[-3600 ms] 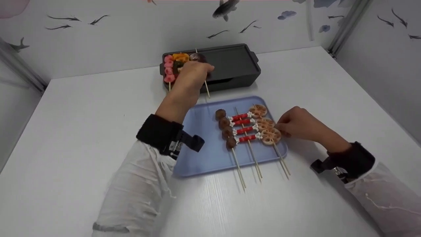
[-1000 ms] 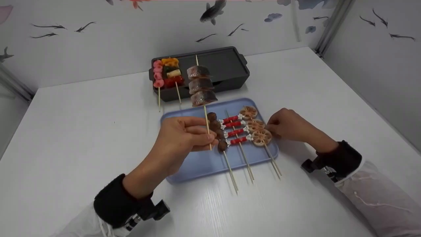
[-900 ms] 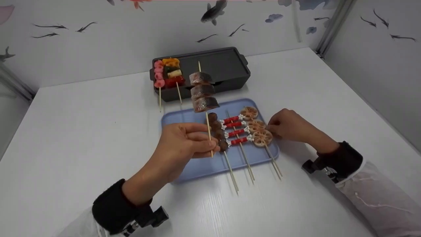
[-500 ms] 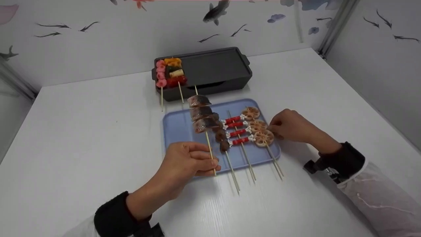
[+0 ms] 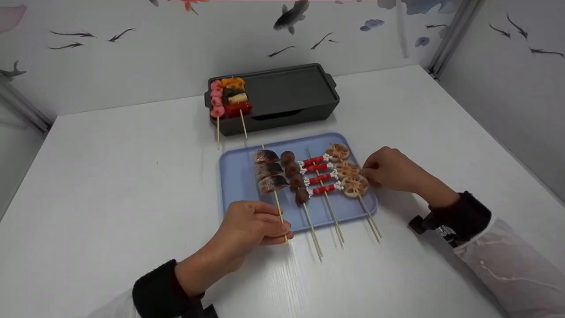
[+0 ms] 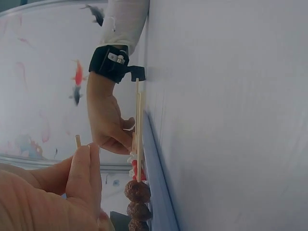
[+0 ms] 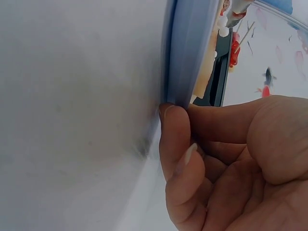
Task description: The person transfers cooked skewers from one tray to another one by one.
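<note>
My left hand (image 5: 251, 225) pinches the bare stick of a skewer of fish pieces (image 5: 270, 170) between thumb and fingers, the pieces over the left part of a blue tray (image 5: 236, 194). The left wrist view shows the stick's end poking past the fingers (image 6: 83, 178). Beside it on the tray lie a meatball skewer (image 5: 292, 170), a skewer of red-and-white wrapped pieces (image 5: 323, 189) and a lotus-root skewer (image 5: 355, 185), sticks over the near edge. At the tray's right rim (image 7: 190, 53), my right hand (image 5: 393, 170) pinches the edge between thumb and finger.
Behind the tray stands a black grill box (image 5: 291, 88). On its left end lie a pink skewer (image 5: 216, 99) and a mixed skewer (image 5: 237, 97), sticks pointing toward me. A white wall (image 5: 167, 57) with painted fish rises behind the white table (image 5: 132, 176).
The left hand has lifted the fish skewer off the grill and brought it toward me and down to the tray's left part, left of the meatballs. The right hand has stayed at the rim.
</note>
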The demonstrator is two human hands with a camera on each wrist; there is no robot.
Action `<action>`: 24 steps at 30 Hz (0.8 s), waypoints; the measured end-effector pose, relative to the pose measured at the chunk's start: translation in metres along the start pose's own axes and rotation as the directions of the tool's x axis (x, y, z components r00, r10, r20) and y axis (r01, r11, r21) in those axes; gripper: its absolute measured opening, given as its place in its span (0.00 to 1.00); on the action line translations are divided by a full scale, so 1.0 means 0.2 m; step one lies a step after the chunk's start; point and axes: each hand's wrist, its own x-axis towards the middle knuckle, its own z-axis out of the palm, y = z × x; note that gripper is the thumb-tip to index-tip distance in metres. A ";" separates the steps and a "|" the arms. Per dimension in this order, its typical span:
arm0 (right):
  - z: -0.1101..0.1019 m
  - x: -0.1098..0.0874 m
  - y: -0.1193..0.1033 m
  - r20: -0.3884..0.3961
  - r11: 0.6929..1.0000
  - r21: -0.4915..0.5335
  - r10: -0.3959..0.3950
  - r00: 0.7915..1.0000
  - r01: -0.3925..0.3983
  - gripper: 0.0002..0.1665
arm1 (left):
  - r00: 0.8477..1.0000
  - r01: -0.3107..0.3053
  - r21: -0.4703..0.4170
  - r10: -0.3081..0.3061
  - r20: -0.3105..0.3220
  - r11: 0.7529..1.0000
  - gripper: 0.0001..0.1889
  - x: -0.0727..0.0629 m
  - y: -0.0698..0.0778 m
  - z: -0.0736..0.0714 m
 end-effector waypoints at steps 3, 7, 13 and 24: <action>0.00 0.00 0.00 0.005 1.000 0.002 0.010 1.000 -0.010 0.14 | 1.000 0.002 0.001 -0.002 -0.002 1.000 0.24 0.01 -0.01 0.00; 0.00 0.00 -0.01 0.007 1.000 0.005 0.013 1.000 -0.013 0.14 | 1.000 0.017 0.002 -0.017 -0.005 1.000 0.24 0.02 -0.02 0.00; 0.00 0.00 -0.01 0.001 1.000 0.008 0.017 1.000 -0.017 0.13 | 0.999 0.043 0.005 -0.043 0.005 0.999 0.25 0.03 -0.04 0.00; 0.00 0.00 0.00 -0.005 1.000 0.000 0.004 1.000 -0.004 0.14 | 0.998 0.055 0.069 -0.055 -0.013 0.996 0.24 0.05 -0.07 0.01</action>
